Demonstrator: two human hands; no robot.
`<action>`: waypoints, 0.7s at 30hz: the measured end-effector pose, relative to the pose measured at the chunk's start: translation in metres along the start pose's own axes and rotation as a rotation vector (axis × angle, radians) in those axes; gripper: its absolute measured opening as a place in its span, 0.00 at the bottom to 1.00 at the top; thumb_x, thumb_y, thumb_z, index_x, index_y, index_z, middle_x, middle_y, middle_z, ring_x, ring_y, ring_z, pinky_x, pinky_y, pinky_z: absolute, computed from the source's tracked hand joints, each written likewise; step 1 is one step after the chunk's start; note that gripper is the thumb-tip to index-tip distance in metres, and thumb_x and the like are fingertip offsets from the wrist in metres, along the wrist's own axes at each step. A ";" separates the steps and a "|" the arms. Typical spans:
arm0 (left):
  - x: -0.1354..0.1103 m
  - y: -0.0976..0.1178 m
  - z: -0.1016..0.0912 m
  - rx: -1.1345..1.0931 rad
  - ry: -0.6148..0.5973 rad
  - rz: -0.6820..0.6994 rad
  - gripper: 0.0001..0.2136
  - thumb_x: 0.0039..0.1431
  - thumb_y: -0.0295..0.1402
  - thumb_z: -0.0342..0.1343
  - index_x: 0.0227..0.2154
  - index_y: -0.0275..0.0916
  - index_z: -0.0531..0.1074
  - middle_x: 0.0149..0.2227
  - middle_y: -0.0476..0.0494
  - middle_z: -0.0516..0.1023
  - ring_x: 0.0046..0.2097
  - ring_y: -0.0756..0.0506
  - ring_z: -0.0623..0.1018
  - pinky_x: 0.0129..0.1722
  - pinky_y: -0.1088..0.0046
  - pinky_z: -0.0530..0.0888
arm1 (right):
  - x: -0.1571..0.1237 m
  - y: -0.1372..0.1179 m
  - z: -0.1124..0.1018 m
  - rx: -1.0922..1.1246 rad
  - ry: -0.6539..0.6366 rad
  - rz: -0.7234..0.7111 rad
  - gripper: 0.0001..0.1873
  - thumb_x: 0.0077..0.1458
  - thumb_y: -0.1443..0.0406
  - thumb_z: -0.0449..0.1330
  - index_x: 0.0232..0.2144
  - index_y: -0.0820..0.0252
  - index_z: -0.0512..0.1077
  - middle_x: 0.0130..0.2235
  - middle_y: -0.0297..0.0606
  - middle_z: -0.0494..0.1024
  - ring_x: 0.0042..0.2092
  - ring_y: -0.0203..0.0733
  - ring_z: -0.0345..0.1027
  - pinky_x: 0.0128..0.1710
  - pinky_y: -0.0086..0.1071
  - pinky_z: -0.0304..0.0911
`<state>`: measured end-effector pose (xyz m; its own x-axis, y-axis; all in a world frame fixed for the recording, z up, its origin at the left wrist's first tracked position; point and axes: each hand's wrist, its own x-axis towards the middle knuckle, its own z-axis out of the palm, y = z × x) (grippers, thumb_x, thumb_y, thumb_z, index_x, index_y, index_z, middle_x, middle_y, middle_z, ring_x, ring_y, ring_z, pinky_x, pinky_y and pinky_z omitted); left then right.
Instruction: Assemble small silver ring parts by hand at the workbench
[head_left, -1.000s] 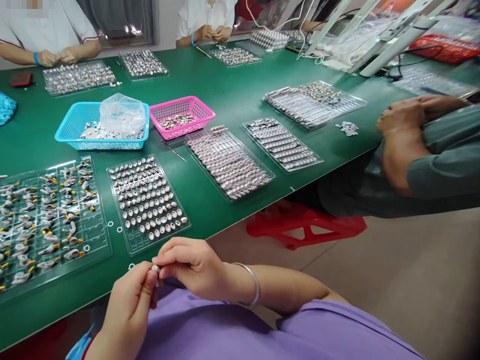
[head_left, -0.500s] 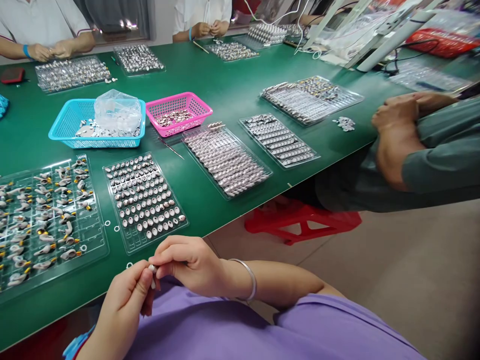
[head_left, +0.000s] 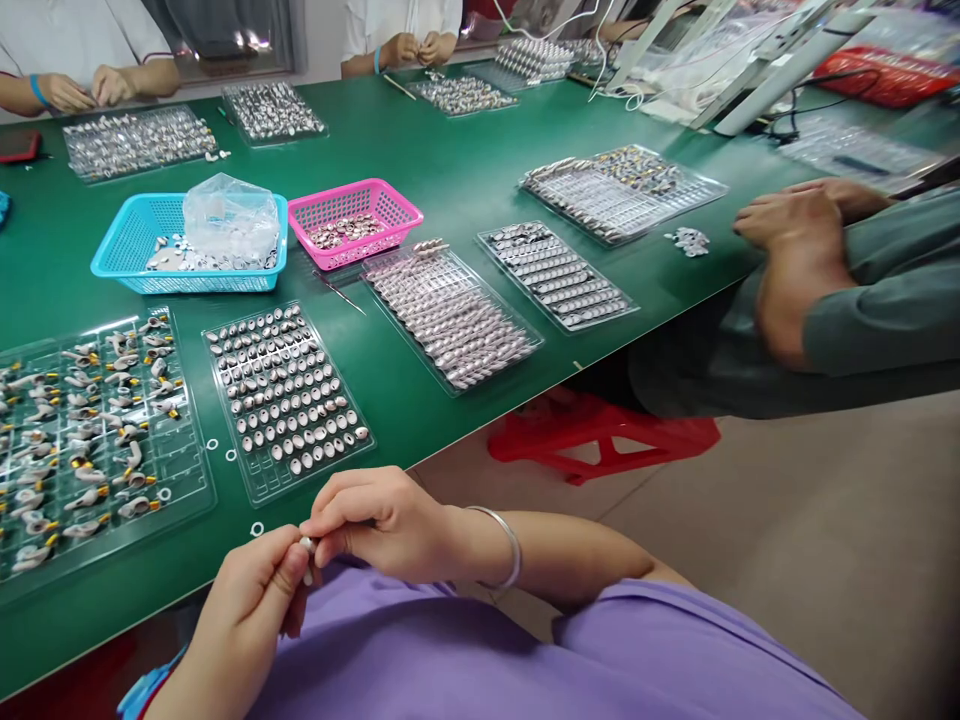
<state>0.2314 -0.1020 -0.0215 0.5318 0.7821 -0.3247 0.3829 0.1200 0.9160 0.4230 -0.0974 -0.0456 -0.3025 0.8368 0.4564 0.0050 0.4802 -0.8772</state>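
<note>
Before my lap, at the table's front edge, my left hand point(head_left: 251, 595) pinches a small white earbud piece point(head_left: 307, 560) between thumb and fingers. From the other side my right hand point(head_left: 379, 525) has its thumb and fingertips closed on the top of the same piece. Most of the piece is covered by fingers. Just beyond the hands lies a clear tray point(head_left: 262, 490) with rows of oval white earbud shells. To its left, another clear tray point(head_left: 191, 490) holds grey-white stemmed earbud parts with yellow ends. A small white ring point(head_left: 257, 529) rests near my left hand.
A blue basket point(head_left: 112, 262) with a plastic bag and a pink basket point(head_left: 411, 215) with small parts stand behind the trays. Tweezers point(head_left: 345, 296) lie nearby. More filled trays point(head_left: 536, 345) sit rightward. A co-worker's arms point(head_left: 799, 250) rest at right, above a red stool point(head_left: 600, 435).
Both hands keep their grip on the earbud piece, which appears slightly turned. The view has shifted a little. Across the table, a co-worker's hands have moved slightly.
</note>
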 end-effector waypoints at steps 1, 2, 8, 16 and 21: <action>0.000 0.000 -0.001 -0.019 -0.050 -0.028 0.22 0.64 0.51 0.45 0.23 0.39 0.66 0.16 0.54 0.63 0.20 0.52 0.64 0.21 0.78 0.61 | 0.001 -0.001 -0.003 0.018 -0.060 0.045 0.02 0.55 0.71 0.63 0.31 0.66 0.77 0.31 0.40 0.79 0.32 0.33 0.75 0.34 0.23 0.72; -0.001 0.001 -0.002 -0.043 -0.108 -0.064 0.23 0.64 0.51 0.45 0.23 0.38 0.66 0.16 0.54 0.63 0.20 0.52 0.64 0.22 0.78 0.62 | 0.003 -0.002 -0.007 0.043 -0.131 0.095 0.01 0.54 0.72 0.64 0.30 0.65 0.76 0.30 0.38 0.80 0.32 0.33 0.75 0.34 0.23 0.71; -0.006 0.002 -0.003 -0.267 -0.372 -0.297 0.25 0.56 0.58 0.51 0.26 0.37 0.68 0.18 0.53 0.66 0.18 0.54 0.66 0.19 0.80 0.63 | 0.010 -0.011 -0.017 0.173 -0.494 0.362 0.06 0.51 0.75 0.64 0.30 0.64 0.70 0.27 0.33 0.79 0.32 0.31 0.75 0.32 0.19 0.66; -0.010 -0.002 0.002 -0.414 -0.395 -0.467 0.28 0.46 0.62 0.57 0.24 0.36 0.69 0.14 0.55 0.65 0.13 0.57 0.60 0.12 0.83 0.56 | -0.001 -0.014 -0.003 0.258 -0.470 0.476 0.10 0.48 0.76 0.66 0.25 0.64 0.68 0.24 0.28 0.74 0.29 0.28 0.69 0.30 0.17 0.62; -0.016 0.002 0.010 -0.434 -0.409 -0.585 0.30 0.39 0.63 0.60 0.21 0.35 0.70 0.13 0.53 0.66 0.12 0.58 0.60 0.11 0.84 0.55 | -0.017 -0.010 0.006 0.352 -0.425 0.575 0.12 0.45 0.65 0.71 0.23 0.65 0.71 0.25 0.29 0.72 0.27 0.27 0.65 0.28 0.18 0.61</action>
<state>0.2313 -0.1206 -0.0172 0.6022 0.2468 -0.7592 0.4018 0.7280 0.5554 0.4220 -0.1179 -0.0455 -0.6820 0.7221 -0.1162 -0.0089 -0.1671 -0.9859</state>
